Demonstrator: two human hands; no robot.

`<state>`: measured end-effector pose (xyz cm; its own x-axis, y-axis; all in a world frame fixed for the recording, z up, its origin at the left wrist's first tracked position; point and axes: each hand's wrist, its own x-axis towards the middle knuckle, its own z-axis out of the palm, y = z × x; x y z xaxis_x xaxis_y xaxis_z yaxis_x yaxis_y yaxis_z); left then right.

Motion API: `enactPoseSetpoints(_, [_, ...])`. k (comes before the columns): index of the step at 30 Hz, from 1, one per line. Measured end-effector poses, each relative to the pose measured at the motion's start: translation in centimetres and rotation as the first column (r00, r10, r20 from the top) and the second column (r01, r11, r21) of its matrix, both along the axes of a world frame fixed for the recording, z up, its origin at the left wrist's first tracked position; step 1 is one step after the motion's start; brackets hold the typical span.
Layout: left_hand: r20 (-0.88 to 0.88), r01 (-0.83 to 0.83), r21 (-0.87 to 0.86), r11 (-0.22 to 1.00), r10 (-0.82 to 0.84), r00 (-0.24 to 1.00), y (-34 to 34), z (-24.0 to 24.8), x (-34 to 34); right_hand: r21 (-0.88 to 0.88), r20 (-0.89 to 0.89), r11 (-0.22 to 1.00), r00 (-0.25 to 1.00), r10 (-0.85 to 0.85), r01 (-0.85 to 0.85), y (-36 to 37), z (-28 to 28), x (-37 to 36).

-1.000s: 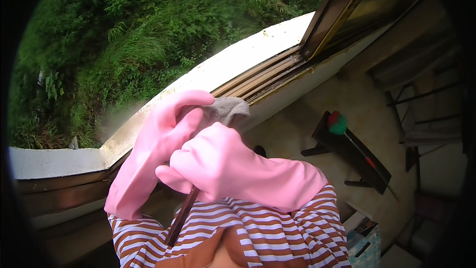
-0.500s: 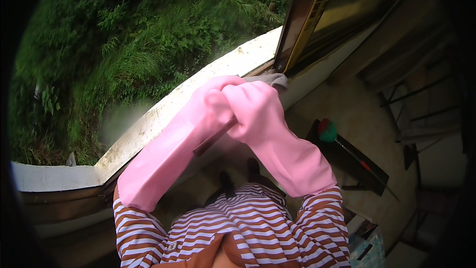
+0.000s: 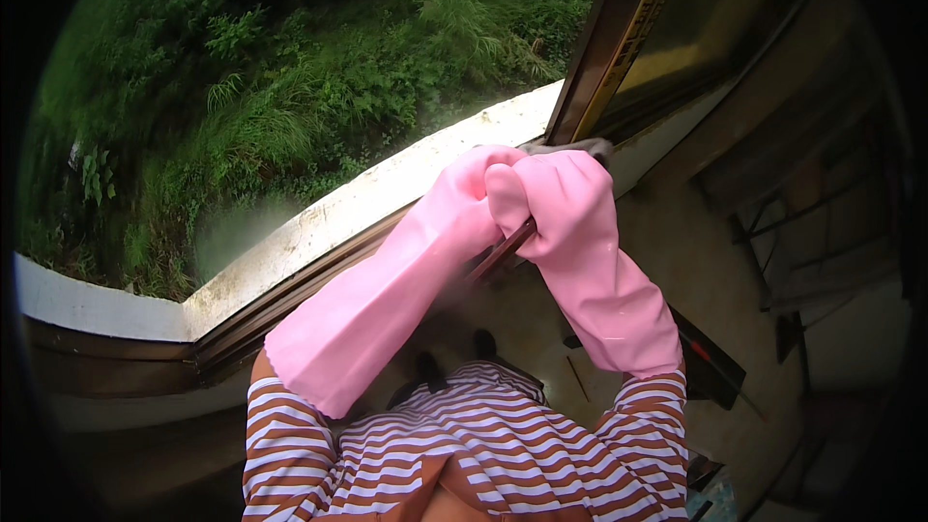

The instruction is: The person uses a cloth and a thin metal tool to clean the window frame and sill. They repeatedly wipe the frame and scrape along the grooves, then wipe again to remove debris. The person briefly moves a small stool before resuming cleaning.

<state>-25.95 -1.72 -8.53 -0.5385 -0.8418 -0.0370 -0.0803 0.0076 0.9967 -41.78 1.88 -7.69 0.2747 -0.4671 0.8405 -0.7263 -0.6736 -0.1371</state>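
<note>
Both of my hands wear long pink rubber gloves and meet above the inner edge of the window sill. My right hand point(image 3: 568, 195) is closed around a thin dark red-brown stick point(image 3: 501, 253), whose near end juts out below the gloves. Pressed against it, my left hand point(image 3: 488, 172) is closed too, but its fingers are mostly hidden. A grey cloth point(image 3: 597, 149) shows just beyond the gloves, at the foot of the window frame. Whether the cloth is wrapped on the stick's far end is hidden.
The white outer ledge point(image 3: 290, 249) curves along the opening, with brown window track point(image 3: 275, 304) inside it. A brown-framed window sash point(image 3: 592, 48) stands at right. Green plants point(image 3: 280, 87) grow outside. A dark board point(image 3: 710, 353) with a red-handled tool lies on the floor.
My hands have moved right along the sill with the stick, closer to the sash foot. The view has shifted slightly. My right glove now covers the tool's green and red head.
</note>
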Motion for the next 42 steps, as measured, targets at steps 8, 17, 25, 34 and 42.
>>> enactPoseSetpoints(8, [-0.313, -0.172, -0.013, 0.985, 0.16, 0.936, 7.4, 4.4, 12.2, 0.098, -0.013, 0.971, 0.975, 0.22, -0.218, 4.7, 1.7, 8.9])
enactPoseSetpoints(17, [-0.087, -0.184, 0.205, 0.961, 0.205, 0.975, 2.9, 2.4, 12.7, 0.299, 0.28, 0.923, 0.947, 0.157, -0.242, 1.3, -2.5, 11.8])
enactPoseSetpoints(25, [-0.041, -0.084, 0.321, 0.943, 0.103, 0.994, -1.4, -0.8, 7.2, 0.288, 0.106, 0.957, 0.992, -0.074, 0.041, -2.4, -4.1, 6.9])
enactPoseSetpoints(34, [-0.255, -0.318, 0.29, 0.902, 0.393, 0.883, -1.3, -0.7, 6.1, 0.015, 0.115, 0.991, 0.984, 0.134, -0.136, -4.9, -1.0, 5.7])
enactPoseSetpoints(42, [-0.547, -0.611, -0.18, 0.771, 0.438, 0.713, -3.9, 11.0, 12.3, -0.08, 0.163, 0.808, 0.791, 0.589, -0.584, -8.5, 10.0, 3.1])
